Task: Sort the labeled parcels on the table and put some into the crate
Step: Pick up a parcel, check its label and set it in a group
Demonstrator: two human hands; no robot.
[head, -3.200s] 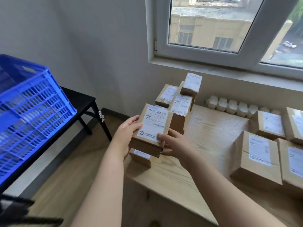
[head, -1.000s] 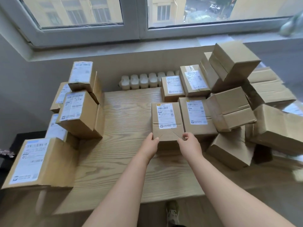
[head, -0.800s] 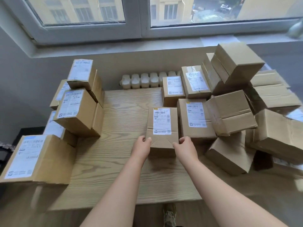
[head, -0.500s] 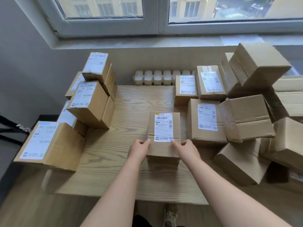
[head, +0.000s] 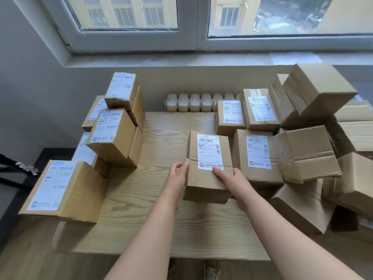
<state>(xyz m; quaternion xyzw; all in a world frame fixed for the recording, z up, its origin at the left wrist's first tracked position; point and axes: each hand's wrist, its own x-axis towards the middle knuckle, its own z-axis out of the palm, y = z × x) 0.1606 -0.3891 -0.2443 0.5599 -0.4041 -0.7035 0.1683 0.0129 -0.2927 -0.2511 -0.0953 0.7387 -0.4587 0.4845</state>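
Observation:
A small brown parcel (head: 209,152) with a white label marked C301 is held just above the middle of the wooden table (head: 161,195). My left hand (head: 178,175) grips its near left edge, and my right hand (head: 230,178) grips its near right edge with the thumb on top by the label. Labeled parcels form a stack at the left (head: 113,136), with one big labeled parcel (head: 62,188) at the near left corner. The crate is out of view.
Two labeled parcels (head: 256,152) (head: 231,116) lie just right of the held one. A jumbled heap of plain cartons (head: 308,150) fills the right side. A radiator (head: 191,102) and window sill (head: 181,57) run behind the table. A dark stand (head: 14,170) is at the far left.
I put the earlier parcel down on the left stack and turned to the table. Both hands took the C301 parcel from beside its neighbours, pulled it toward me and lifted it.

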